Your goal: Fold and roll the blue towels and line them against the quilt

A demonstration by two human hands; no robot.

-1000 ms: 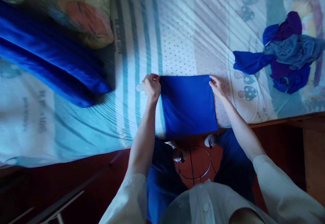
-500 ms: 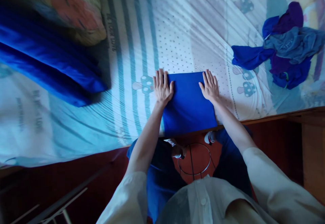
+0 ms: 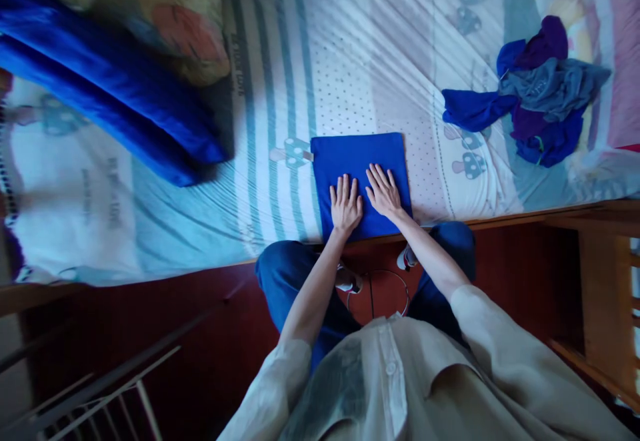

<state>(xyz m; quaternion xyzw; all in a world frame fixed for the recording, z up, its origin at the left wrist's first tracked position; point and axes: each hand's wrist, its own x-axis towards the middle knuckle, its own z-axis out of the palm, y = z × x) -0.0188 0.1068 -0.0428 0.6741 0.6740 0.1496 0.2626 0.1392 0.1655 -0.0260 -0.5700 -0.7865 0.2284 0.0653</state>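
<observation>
A blue cloth point(image 3: 356, 151), flat and nearly square, lies at the near edge of the bed in front of me. A small pale tag sticks out from its left side. My left hand point(image 3: 347, 206) rests palm down on the cloth's left half, fingers stretched away from me. On the right half lies my right hand point(image 3: 383, 191), also flat with its fingers extended. Both hands press on the fabric without gripping it. Whether the cloth is folded in layers cannot be made out.
A patterned sheet point(image 3: 280, 201) covers the bed. Long rolled blue fabric point(image 3: 115, 87) lies at the left beside a pillow point(image 3: 190, 34). Crumpled blue, purple and grey clothes point(image 3: 550, 91) are piled at the right. A white metal rack point(image 3: 125, 407) stands at lower left.
Both hands have moved inward and nearer to me, from the cloth's far corners onto its middle. The cloth's far corners and left tag are now uncovered. The view has shifted slightly.
</observation>
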